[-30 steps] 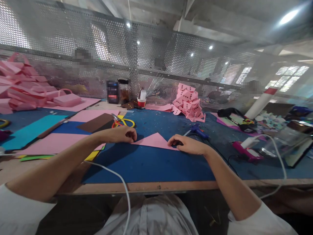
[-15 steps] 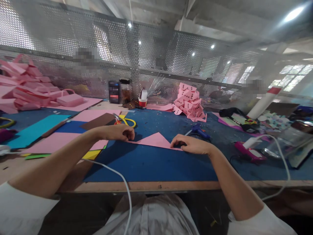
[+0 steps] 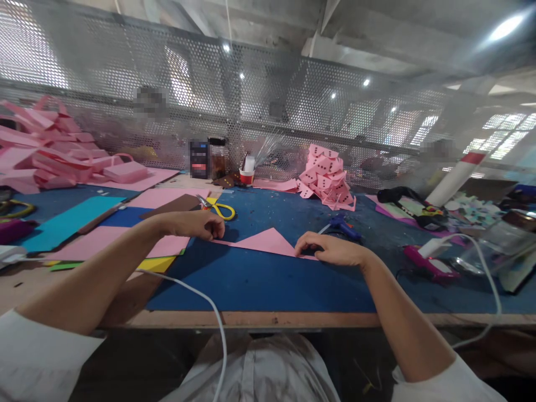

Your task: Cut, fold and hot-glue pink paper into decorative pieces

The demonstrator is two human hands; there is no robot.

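Note:
A thin pink cut-out with a pointed triangular middle and narrow ends lies on the blue mat. I cannot make out whether it is paper or foam sheet. My left hand is closed with curled fingers at its narrow left end. At its right end, my right hand has bent fingers closed on the strip, thumb and forefinger touching it. The fingertips partly hide both ends. Yellow-handled scissors lie just beyond my left hand. A blue glue gun rests behind my right hand.
Pink, teal and brown sheets lie on the left, before a heap of pink strap-like pieces. Dotted pink pieces are piled at the back. A white cable crosses the front edge. A magenta device sits on the right.
My left hand has slid slightly left along the pink cut-out, so more of its narrow left end shows. My right hand stays at the right end. The view has shifted a little.

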